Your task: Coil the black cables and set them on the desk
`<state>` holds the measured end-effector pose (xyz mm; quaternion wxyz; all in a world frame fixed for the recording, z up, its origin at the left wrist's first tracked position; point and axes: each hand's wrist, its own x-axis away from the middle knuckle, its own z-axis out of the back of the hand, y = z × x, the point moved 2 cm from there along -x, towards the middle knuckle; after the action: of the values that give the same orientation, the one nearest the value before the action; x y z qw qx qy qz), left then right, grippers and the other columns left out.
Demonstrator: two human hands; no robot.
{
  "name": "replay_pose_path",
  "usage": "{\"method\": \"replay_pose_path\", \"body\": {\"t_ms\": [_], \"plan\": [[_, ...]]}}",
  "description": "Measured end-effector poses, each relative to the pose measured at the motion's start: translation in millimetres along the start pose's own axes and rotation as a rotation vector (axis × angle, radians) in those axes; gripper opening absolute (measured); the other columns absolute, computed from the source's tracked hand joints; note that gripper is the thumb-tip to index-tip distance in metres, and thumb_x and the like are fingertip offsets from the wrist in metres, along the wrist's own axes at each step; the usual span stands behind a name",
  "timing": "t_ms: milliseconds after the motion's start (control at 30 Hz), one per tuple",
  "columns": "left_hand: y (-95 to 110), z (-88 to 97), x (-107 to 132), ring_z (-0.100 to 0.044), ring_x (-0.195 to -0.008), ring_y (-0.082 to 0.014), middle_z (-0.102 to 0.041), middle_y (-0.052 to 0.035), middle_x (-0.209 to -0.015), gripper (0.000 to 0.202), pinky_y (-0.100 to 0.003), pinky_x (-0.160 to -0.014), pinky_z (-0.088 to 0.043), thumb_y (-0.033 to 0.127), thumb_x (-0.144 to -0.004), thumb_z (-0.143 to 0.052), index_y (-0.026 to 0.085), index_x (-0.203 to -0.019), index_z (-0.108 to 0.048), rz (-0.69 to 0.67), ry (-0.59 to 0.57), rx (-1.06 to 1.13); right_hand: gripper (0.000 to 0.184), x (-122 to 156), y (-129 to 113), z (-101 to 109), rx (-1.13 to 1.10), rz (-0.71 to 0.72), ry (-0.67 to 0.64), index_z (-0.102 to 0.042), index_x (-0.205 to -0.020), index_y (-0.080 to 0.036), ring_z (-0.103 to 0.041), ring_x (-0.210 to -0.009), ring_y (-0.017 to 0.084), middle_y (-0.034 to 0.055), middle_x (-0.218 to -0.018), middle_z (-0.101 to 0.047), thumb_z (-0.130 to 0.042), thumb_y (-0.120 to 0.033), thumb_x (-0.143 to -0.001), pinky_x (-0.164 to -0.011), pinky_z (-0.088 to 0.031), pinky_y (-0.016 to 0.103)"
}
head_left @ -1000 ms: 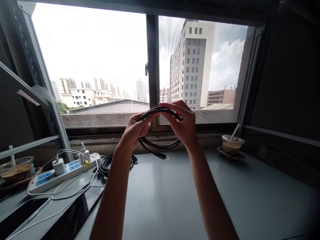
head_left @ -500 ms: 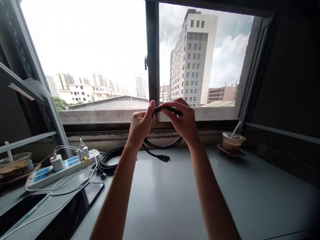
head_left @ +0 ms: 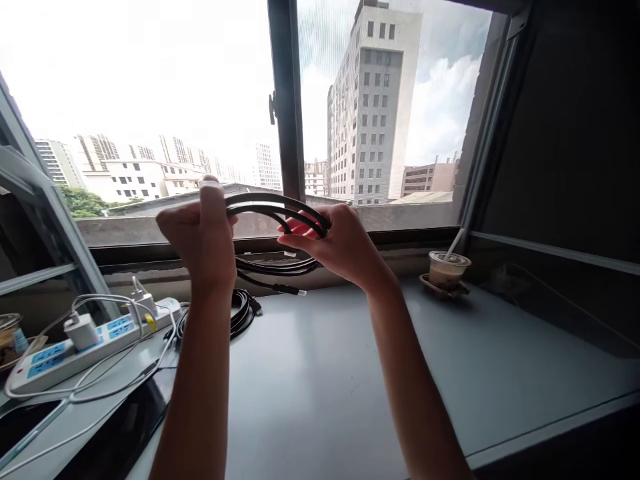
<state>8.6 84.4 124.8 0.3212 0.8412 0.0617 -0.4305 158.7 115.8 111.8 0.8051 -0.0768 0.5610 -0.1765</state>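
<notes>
Both hands hold a looped black cable (head_left: 265, 199) up in front of the window, above the desk. My left hand (head_left: 205, 220) is closed around the left side of the loops, thumb upward. On the right side, the strands run into my right hand (head_left: 330, 237), its thumb and fingers curled about them. The bottom of the loops sags between the hands, and a cable plug (head_left: 286, 289) with a pale tip dangles just over the desk. A second black cable coil (head_left: 245, 313) lies on the desk, partly hidden behind my left forearm.
A white power strip (head_left: 107, 340) with chargers and white cords lies at left, beside dark phone-like devices (head_left: 120, 427). A lidded drink cup (head_left: 447, 270) with a straw stands on a small tray at right. The grey desk (head_left: 310, 387) ends at the window sill.
My hands have spread apart, the left one moving leftward. More strands of the black cable now arch between them. The camera view has turned slightly to the right.
</notes>
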Motion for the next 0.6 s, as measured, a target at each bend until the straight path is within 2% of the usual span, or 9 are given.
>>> {"method": "replay_pose_path", "body": {"t_ms": [167, 267, 367, 467, 500, 567, 600], "plan": [[10, 1.1, 3, -0.026, -0.036, -0.0032, -0.021, 0.0065, -0.035, 0.043, -0.017, -0.038, -0.025, 0.028, -0.081, -0.044, 0.019, -0.042, -0.027, 0.035, -0.001, -0.045, 0.037, 5, -16, 1, -0.161, -0.078, -0.148, -0.058, -0.06, -0.014, -0.047, -0.046, 0.006, -0.0054, -0.049, -0.049, -0.071, -0.047, -0.07, -0.043, -0.034, 0.018], [6, -2.0, 4, -0.028, -0.035, -0.0032, -0.023, 0.0061, -0.035, 0.043, -0.017, -0.037, -0.024, 0.025, -0.082, -0.04, 0.019, -0.042, -0.026, 0.077, -0.02, -0.034, 0.042, 7, -18, 0, -0.243, -0.16, -0.22, -0.051, -0.057, -0.015, -0.043, -0.044, 0.006, -0.0047, -0.049, -0.047, -0.065, -0.051, -0.074, -0.04, -0.03, 0.018], [-5, -2.6, 2, -0.031, -0.034, -0.0035, -0.026, 0.0062, -0.033, 0.046, -0.019, -0.039, -0.029, 0.027, -0.08, -0.046, 0.019, -0.038, -0.03, 0.048, -0.121, -0.134, 0.045, 6, -12, -2, -0.25, -0.168, -0.24, -0.046, -0.054, -0.015, -0.041, -0.043, 0.005, -0.0037, -0.05, -0.047, -0.061, -0.049, -0.079, -0.04, -0.028, 0.019], [-17, 0.0, -3, -0.034, -0.034, -0.004, -0.031, 0.0054, -0.031, 0.047, -0.021, -0.043, -0.034, 0.035, -0.079, -0.054, 0.018, -0.036, -0.042, 0.027, -0.284, -0.369, 0.037, 4, 3, -7, -0.139, -0.111, -0.259, -0.049, -0.057, -0.014, -0.044, -0.048, 0.007, -0.0036, -0.052, -0.049, -0.065, -0.042, -0.077, -0.044, -0.03, 0.019], [-21, 1.5, -5, -0.034, -0.033, -0.0042, -0.033, 0.0046, -0.031, 0.047, -0.021, -0.043, -0.033, 0.037, -0.079, -0.055, 0.017, -0.037, -0.045, 0.077, -0.333, -0.426, 0.031, 3, 9, -9, -0.087, -0.103, -0.244, -0.052, -0.062, -0.014, -0.046, -0.051, 0.007, -0.0036, -0.055, -0.051, -0.069, -0.037, -0.074, -0.047, -0.032, 0.019], [-29, 4.5, -6, -0.031, -0.032, -0.0043, -0.034, 0.0033, -0.032, 0.05, -0.02, -0.039, -0.028, 0.044, -0.078, -0.055, 0.017, -0.038, -0.045, 0.262, -0.438, -0.482, 0.021, 2, 22, -13, 0.008, -0.115, -0.201, -0.058, -0.08, -0.015, -0.051, -0.059, 0.009, -0.0037, -0.063, -0.054, -0.072, -0.026, -0.07, -0.053, -0.036, 0.02], [-31, 5.8, -7, -0.029, -0.032, -0.0042, -0.033, 0.003, -0.033, 0.053, -0.02, -0.036, -0.025, 0.049, -0.078, -0.055, 0.017, -0.037, -0.043, 0.362, -0.5, -0.489, 0.027, 1, 28, -15, 0.033, -0.123, -0.184, -0.058, -0.093, -0.016, -0.052, -0.063, 0.01, -0.0036, -0.068, -0.056, -0.071, -0.02, -0.07, -0.056, -0.037, 0.02]]}}
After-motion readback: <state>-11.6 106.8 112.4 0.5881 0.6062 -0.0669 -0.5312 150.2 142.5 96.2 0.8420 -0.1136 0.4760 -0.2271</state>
